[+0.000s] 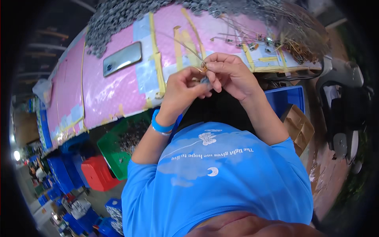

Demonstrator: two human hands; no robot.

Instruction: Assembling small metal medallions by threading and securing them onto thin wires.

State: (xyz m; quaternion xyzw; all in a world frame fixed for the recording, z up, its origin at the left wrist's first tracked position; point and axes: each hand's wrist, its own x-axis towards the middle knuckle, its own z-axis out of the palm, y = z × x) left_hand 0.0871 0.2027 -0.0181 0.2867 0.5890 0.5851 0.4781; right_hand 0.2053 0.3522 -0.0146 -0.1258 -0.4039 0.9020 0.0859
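Note:
Over the table's front edge, my two hands work close together. My left hand point(184, 86) is closed around a small dark grey part point(205, 80), mostly hidden by fingers. My right hand point(232, 74) pinches a thin wire lead point(192, 50) by its orange-brown end, just above the grey part. The lead's long tail points up and away to the left over the table. Whether its end sits inside the grey part or only against it, I cannot tell.
A heap of grey round parts point(118, 19) covers the table's far side. Wire leads point(298, 39) lie bundled at the far right. A phone point(122, 59) rests on the pink taped tabletop point(114, 93). Below stand a green bin point(108, 146), a red stool point(98, 173) and a blue crate point(290, 96).

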